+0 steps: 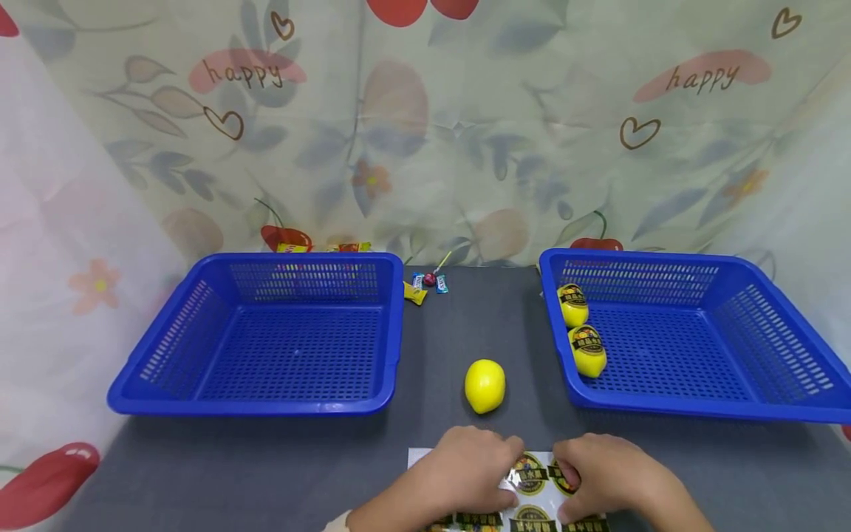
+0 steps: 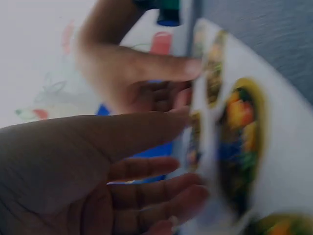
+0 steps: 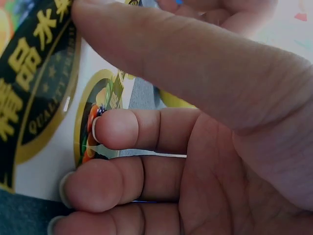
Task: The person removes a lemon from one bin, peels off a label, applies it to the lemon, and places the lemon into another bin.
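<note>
A white sheet of round black-and-gold fruit stickers (image 1: 530, 518) lies on the table in front of me, its far edge near my knuckles. My left hand (image 1: 468, 469) grips the sheet with thumb and bent fingers from the left. From the right, my right hand (image 1: 614, 476) holds it, thumb (image 3: 161, 44) on a sticker (image 3: 39, 73) and the other fingers curled at the sheet. The two hands stand close together with stickers showing between them. Just beyond the sheet rests a plain yellow lemon (image 1: 484, 386).
A blue basket (image 1: 255, 407) stands at the left. Another blue basket (image 1: 698, 412) at the right contains two stickered lemons, one nearer (image 1: 588, 351) and one farther (image 1: 573, 306). Wrapped candies (image 1: 415, 293) and a lollipop (image 1: 430, 279) lie at the back by a patterned curtain (image 1: 459, 148).
</note>
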`<state>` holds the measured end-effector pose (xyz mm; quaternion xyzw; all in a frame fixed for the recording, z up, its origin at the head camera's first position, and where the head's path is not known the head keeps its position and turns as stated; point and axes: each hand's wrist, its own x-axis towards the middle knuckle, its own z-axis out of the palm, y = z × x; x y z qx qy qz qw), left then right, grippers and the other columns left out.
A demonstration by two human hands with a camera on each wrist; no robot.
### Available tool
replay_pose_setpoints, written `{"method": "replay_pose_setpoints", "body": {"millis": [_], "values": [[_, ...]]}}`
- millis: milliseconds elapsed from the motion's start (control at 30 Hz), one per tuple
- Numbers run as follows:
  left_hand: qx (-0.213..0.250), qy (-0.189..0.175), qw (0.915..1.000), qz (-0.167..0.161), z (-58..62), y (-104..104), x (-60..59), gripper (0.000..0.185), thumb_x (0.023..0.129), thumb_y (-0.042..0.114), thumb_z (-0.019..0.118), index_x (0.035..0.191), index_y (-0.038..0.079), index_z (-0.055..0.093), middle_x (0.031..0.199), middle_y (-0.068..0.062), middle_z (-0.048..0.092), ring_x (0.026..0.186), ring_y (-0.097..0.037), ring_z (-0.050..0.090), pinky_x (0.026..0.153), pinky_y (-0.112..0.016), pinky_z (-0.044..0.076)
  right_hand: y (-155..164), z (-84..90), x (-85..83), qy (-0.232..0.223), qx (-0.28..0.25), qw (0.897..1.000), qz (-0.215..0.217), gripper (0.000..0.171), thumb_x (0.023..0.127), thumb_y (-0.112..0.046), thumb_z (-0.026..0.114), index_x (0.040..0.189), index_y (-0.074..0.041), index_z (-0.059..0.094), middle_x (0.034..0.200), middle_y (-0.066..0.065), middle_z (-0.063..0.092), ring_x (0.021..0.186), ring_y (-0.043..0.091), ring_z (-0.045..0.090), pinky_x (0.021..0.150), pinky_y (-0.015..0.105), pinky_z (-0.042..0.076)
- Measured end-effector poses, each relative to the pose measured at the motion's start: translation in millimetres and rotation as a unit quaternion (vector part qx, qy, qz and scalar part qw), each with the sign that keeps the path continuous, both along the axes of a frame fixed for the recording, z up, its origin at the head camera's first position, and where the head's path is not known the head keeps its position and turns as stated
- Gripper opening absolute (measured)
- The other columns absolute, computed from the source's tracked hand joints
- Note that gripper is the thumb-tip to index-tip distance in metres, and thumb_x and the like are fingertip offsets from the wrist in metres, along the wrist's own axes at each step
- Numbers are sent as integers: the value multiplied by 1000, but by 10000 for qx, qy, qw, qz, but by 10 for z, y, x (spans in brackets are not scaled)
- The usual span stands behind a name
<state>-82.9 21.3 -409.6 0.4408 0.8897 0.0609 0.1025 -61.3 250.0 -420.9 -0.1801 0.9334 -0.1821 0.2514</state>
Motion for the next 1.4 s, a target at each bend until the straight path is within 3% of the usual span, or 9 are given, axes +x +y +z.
{"method": "replay_pose_setpoints", "body": {"millis": [133, 300, 667, 900, 1200, 1400], "values": [[92, 272, 9992, 290, -149, 90, 61, 43, 79, 50, 82, 94, 20, 54, 73, 9, 58, 60, -12, 58, 48, -30, 43, -31, 3, 11, -43, 153, 9999, -69, 44, 64, -42, 90, 70, -21, 52, 62, -10, 45, 54, 8, 38, 52, 30, 29], [245, 403, 9971, 595, -229, 139, 87, 50, 76, 50, 83, 94, 17, 49, 71, 6, 60, 60, -14, 60, 48, -31, 44, -29, 0, 6, -223, 191, 9995, -149, 43, 66, -42, 90, 71, -19, 54, 61, -9, 45, 53, 9, 38, 51, 29, 28], [482, 112, 9965, 671, -245, 142, 49, 49, 76, 48, 83, 91, 19, 47, 70, 7, 58, 58, -14, 58, 48, -32, 42, 2, -3, -2, -250, 8, 9996, -95, 43, 66, -42, 90, 71, -20, 54, 61, -9, 44, 52, 8, 36, 50, 29, 28], [719, -347, 9943, 712, -250, 143, 8, 50, 74, 45, 86, 92, 20, 47, 68, 10, 51, 55, -9, 50, 47, -29, 39, 0, -3, 2, -121, -138, 9998, 8, 43, 65, -40, 91, 70, -21, 52, 61, -11, 43, 52, 7, 35, 50, 28, 28], [922, -625, 9907, 778, -274, 141, -42, 52, 69, 43, 91, 97, 20, 53, 80, 10, 48, 64, -5, 49, 54, -25, 42, 10, -18, 2, -181, -171, 9997, -18, 42, 64, -41, 90, 70, -20, 54, 60, -11, 43, 52, 6, 36, 49, 27, 28], [943, -559, 9914, 722, -270, 142, -45, 51, 69, 44, 91, 98, 21, 56, 83, 10, 44, 66, -4, 46, 55, -22, 42, 14, -23, 1, -206, -167, 9996, -20, 42, 64, -41, 90, 70, -19, 55, 60, -11, 43, 52, 7, 35, 49, 27, 27]]}}
